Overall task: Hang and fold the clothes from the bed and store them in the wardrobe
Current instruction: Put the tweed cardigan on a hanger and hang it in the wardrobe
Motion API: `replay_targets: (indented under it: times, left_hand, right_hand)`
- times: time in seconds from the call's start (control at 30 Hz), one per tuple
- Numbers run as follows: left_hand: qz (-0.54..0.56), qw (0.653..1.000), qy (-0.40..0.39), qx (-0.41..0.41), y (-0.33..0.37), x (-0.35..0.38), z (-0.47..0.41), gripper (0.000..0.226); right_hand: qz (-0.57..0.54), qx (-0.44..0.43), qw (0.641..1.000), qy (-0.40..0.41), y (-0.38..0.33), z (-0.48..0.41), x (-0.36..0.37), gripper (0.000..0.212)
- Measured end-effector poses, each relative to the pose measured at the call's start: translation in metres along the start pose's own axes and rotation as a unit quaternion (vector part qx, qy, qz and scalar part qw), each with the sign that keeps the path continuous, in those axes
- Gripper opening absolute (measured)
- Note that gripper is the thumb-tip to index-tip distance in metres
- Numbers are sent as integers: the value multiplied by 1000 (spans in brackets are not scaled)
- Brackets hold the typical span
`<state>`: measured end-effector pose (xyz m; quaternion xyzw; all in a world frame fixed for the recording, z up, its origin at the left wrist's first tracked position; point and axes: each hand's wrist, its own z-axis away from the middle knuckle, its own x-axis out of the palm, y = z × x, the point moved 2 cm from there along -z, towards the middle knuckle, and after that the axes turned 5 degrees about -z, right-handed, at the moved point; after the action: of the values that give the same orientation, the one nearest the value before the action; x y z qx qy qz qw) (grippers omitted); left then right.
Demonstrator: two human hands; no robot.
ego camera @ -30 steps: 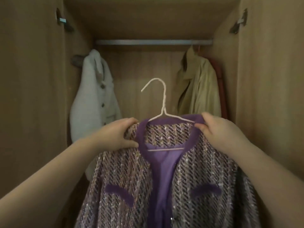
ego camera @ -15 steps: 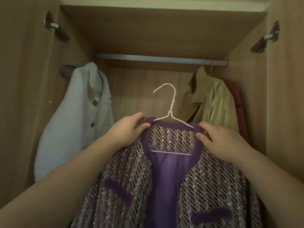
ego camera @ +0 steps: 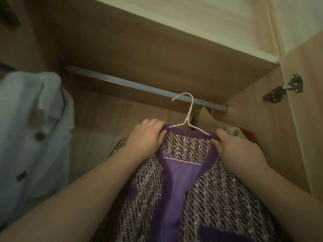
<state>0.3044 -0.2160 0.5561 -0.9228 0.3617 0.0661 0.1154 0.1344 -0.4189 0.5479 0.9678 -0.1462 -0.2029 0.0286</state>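
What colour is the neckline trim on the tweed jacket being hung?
Solid purple neckline trim, against multicoloured woven tweed jacket; head view.

Purple tweed jacket (ego camera: 209,198) on seemingly wire hanger (ego camera: 188,117)

rough woven tweed cloth jacket (ego camera: 206,194) with smooth purple lining, thin white wire hanger (ego camera: 187,117), matt metal rail (ego camera: 122,82), matt wood-grain wardrobe (ego camera: 157,55), shiny metal hinge (ego camera: 283,89)

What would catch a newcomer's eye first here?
A purple tweed jacket on a white wire hanger fills the centre, the left hand and right hand gripping its shoulders. The hanger's hook is up at the grey rail; a white coat hangs at far left.
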Motion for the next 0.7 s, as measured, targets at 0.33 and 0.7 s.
replay_targets:
  times: [0.33, 0.7]
  left_hand:
    - [92, 992, 21, 81, -8, 100, -67, 57]
    - [271, 960, -38, 63, -19, 170, -80, 56]
  right_hand:
    - [136, 46, 989, 41, 1, -93, 11, 23]
    - [207, 120, 970, -32, 4, -143, 75, 33]
